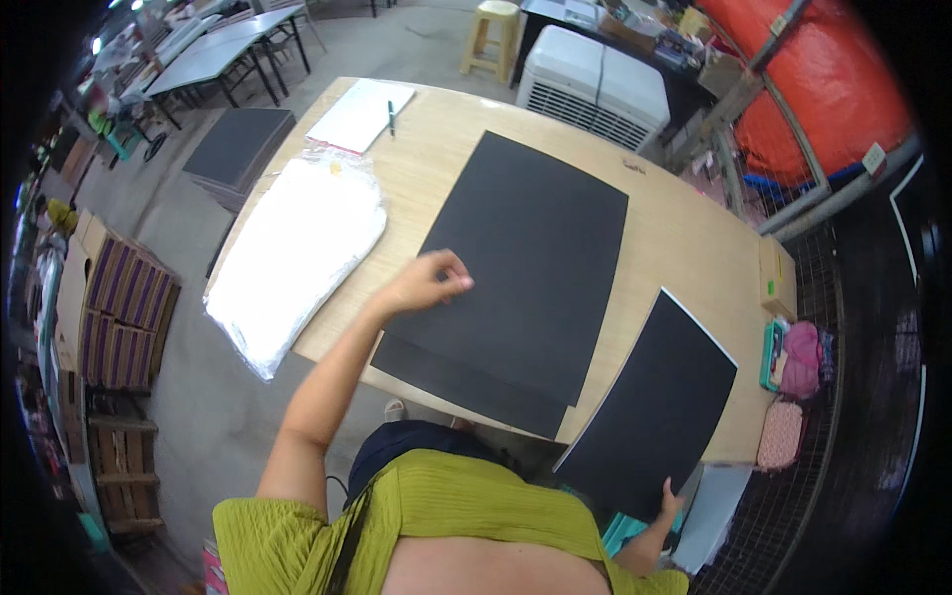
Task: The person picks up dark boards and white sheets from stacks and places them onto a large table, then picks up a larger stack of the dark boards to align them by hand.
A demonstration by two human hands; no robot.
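A: Left hand [428,282] first. Where?

B: Over the left side of the large black sheet [535,248], mid-table. Fingers curled inward, narrow; cannot tell whether the tips meet or whether the hand touches the sheet

A: Right hand [669,504]?

B: Low right, holding the second black sheet [650,387] by its near right edge, some fingers hidden. That sheet shows a pale rim and juts past the near side of the table [684,248]; bare wood between it and the large sheet. Cannot tell how much of it rests on the wood

A: Anything under the large one?

B: Yes, another black layer [476,387] shows along its near edge

A: Left side of the table?

B: White bundle [297,238] in clear plastic, reaching over the edge. Beyond it a white pad [359,111], green pen [391,117] at its right side

A: Far side?

B: White cooler unit [595,84] on the floor, just beyond the edge
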